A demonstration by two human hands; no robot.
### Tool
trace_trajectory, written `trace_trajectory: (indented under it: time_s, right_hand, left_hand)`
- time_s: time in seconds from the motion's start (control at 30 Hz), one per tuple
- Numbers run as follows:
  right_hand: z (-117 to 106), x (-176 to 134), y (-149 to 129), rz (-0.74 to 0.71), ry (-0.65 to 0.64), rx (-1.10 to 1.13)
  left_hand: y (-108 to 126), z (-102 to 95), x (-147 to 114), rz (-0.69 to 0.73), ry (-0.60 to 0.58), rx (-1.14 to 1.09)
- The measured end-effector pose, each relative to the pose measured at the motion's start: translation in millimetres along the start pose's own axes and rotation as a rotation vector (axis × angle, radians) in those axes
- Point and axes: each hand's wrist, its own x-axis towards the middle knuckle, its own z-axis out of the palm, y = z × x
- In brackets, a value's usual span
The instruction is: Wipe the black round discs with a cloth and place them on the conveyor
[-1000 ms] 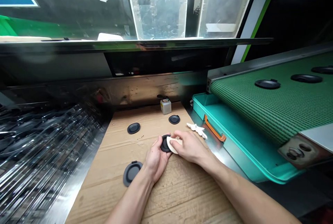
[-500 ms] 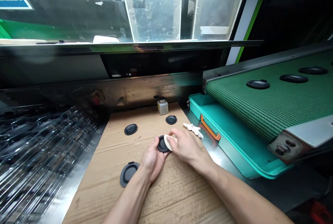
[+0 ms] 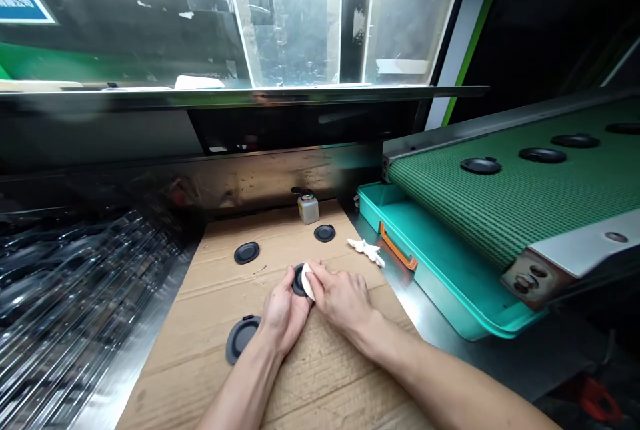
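Note:
My left hand [image 3: 285,310] is closed round a black round plastic lid [image 3: 299,281], holding it just over the cardboard sheet [image 3: 200,323]. Pinched in my right hand [image 3: 340,297] is a white round pad [image 3: 307,282], pressed against the lid's face and covering its right part. Three more black lids rest on the cardboard: one [image 3: 247,253] to the left, one [image 3: 325,233] beyond my hands, and a larger one [image 3: 241,340] beside my left forearm.
A small square bottle [image 3: 309,209] stands at the cardboard's far edge. White crumpled material [image 3: 367,251] lies on its right edge. At right, a teal tray [image 3: 445,297] sits beneath a green conveyor belt [image 3: 450,197] carrying several black lids. Clear plastic-wrapped parts [image 3: 90,297] are stacked at left.
The white pad has shifted on the lid and now stands more on edge, with my right hand over it. The view has turned slightly right. Lids on the belt appear further along.

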Motion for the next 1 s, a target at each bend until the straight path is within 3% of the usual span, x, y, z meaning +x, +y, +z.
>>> trace_trajectory:
  time_s: [0.13, 0.27, 0.4, 0.5, 0.67, 0.8, 1.0]
  right_hand:
    - [-1.4, 8.3, 1.7, 0.118, 0.005, -0.011]
    - [2.2, 7.9, -4.0, 0.066, -0.042, 0.025]
    - [5.2, 1.5, -10.0, 0.115, -0.052, 0.030]
    - [5.4, -1.8, -12.7, 0.042, -0.064, 0.041]
    - [2.5, -8.6, -18.7, 0.145, -0.084, 0.032]
    - [7.5, -15.4, -25.4, 0.049, -0.079, 0.045]
    - [9.5, 16.0, 12.7, 0.163, 0.020, 0.018]
  left_hand:
    - [-1.6, -1.2, 0.2, 0.010, -0.064, -0.005]
    - [-1.6, -3.2, 0.0, 0.009, -0.037, -0.053]
    - [-0.3, -5.0, 1.4, 0.027, -0.042, -0.083]
    - [-0.5, -4.5, 1.7, 0.009, 0.004, -0.080]
    - [-1.3, -1.5, -0.7, 0.033, -0.008, -0.063]
    - [-0.3, 0.6, -4.0, 0.045, 0.003, -0.025]
    - [3.1, -3.6, -2.1, 0.059, 0.007, -0.031]
